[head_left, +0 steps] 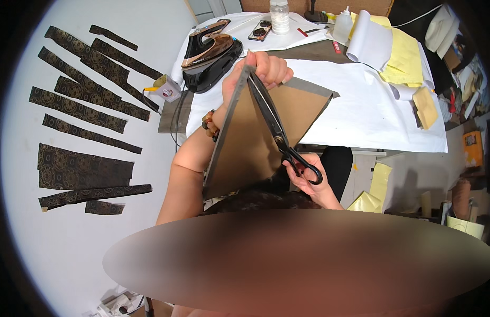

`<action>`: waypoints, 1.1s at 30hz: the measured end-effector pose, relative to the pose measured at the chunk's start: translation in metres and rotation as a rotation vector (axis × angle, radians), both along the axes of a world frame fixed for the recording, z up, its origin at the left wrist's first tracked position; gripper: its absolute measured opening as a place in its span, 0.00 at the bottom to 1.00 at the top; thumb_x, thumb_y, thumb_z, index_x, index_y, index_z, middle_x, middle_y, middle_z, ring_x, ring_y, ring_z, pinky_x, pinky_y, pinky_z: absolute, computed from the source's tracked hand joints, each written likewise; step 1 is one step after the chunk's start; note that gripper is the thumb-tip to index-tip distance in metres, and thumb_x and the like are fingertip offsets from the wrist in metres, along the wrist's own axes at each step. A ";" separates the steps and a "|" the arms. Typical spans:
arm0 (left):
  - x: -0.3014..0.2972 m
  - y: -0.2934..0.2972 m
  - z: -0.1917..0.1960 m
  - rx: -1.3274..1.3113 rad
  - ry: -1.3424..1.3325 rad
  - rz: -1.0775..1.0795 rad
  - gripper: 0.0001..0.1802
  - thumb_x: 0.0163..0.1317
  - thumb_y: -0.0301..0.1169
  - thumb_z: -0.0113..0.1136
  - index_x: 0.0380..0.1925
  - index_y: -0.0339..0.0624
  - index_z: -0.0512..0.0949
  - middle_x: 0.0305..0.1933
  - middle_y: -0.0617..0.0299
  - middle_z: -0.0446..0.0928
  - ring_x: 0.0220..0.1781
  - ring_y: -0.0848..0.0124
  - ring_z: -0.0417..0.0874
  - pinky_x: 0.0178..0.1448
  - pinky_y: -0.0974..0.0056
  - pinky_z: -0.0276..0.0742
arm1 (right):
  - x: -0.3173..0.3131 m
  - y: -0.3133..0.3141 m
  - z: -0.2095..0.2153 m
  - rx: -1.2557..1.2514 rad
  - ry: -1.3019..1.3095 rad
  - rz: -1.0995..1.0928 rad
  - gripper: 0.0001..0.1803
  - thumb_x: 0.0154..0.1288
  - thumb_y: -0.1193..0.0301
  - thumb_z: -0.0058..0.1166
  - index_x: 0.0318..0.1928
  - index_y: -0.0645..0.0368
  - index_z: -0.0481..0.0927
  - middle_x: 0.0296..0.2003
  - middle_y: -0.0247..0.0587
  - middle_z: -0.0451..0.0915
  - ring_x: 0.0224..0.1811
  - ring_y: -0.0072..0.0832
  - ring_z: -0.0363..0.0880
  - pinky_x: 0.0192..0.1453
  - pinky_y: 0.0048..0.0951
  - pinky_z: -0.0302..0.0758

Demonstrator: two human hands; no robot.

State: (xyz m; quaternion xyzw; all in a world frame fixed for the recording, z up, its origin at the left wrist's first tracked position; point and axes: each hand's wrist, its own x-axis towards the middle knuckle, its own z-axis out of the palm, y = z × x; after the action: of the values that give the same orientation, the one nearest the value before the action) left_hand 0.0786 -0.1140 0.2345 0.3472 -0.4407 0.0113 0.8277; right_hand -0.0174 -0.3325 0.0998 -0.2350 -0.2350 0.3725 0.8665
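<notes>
A brown sheet (234, 142) with a grey border is held up over the near side of the table, its top corner raised. My left hand (263, 68) is closed on that corner, with the fingers wrapped over the grey edge. In my right hand (312, 185) are long black-handled scissors (275, 124), thumb and fingers at the handle loops. Their blades lie nearly together across the sheet, and the tips reach the grey edge beside my left hand. A beaded bracelet (209, 126) circles my left wrist.
A black and copper iron (210, 55) stands left of my left hand, its cord hanging down. White cloth (372, 105) covers the table. Behind are a phone (259, 30), a jar (280, 18) and a squeeze bottle (342, 26). Patterned dark strips (78, 113) hang at left; yellow paper (403, 58) lies right.
</notes>
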 end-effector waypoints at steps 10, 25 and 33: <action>-0.003 0.003 -0.003 0.059 0.016 0.003 0.23 0.82 0.43 0.35 0.26 0.48 0.67 0.22 0.68 0.62 0.29 0.72 0.59 0.44 0.63 0.59 | 0.004 -0.013 0.002 -0.045 -0.015 -0.034 0.36 0.61 0.57 0.73 0.54 0.80 0.79 0.22 0.40 0.76 0.16 0.13 0.63 0.17 0.16 0.55; -0.006 0.003 0.001 0.033 0.064 0.012 0.23 0.83 0.42 0.33 0.26 0.49 0.67 0.22 0.69 0.62 0.29 0.73 0.61 0.47 0.64 0.61 | 0.003 -0.009 0.000 -0.164 -0.198 -0.227 0.25 0.57 0.72 0.69 0.53 0.74 0.83 0.32 0.40 0.80 0.31 0.21 0.75 0.30 0.20 0.67; -0.004 0.005 -0.002 0.056 0.087 0.014 0.23 0.83 0.42 0.34 0.26 0.48 0.68 0.23 0.69 0.63 0.29 0.73 0.61 0.46 0.64 0.61 | 0.005 -0.007 0.002 -0.254 -0.415 -0.474 0.24 0.58 0.75 0.67 0.54 0.76 0.82 0.31 0.39 0.79 0.26 0.19 0.73 0.29 0.18 0.66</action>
State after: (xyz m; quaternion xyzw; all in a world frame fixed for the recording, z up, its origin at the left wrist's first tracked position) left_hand 0.0750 -0.1086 0.2323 0.3734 -0.4019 -0.0101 0.8361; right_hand -0.0127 -0.3399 0.1018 -0.4600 -0.2970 0.1311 0.8264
